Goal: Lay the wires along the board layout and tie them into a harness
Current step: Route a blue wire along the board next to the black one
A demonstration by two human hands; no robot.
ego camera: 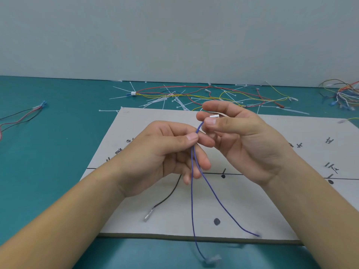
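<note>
Two blue wires [193, 193] hang from my hands above the grey layout board [252, 210]. My left hand [171, 152] pinches both blue wires between thumb and forefinger. Just up and right of it, my right hand [233, 133] pinches the small white connector [214, 116] at the wires' top end. One blue wire ends past the board's front edge in a pale terminal [212, 259]; the other ends near the board's front right. A black wire [169, 195] with a pale terminal lies on the board below my left hand, its upper part hidden by that hand.
The board carries black lines, dots [217, 221] and handwritten marks. Behind it on the teal mat lie white cable ties [161, 100] and a red and yellow finished harness [194, 94]. More wire bundles sit far right [345, 96] and far left [21, 117].
</note>
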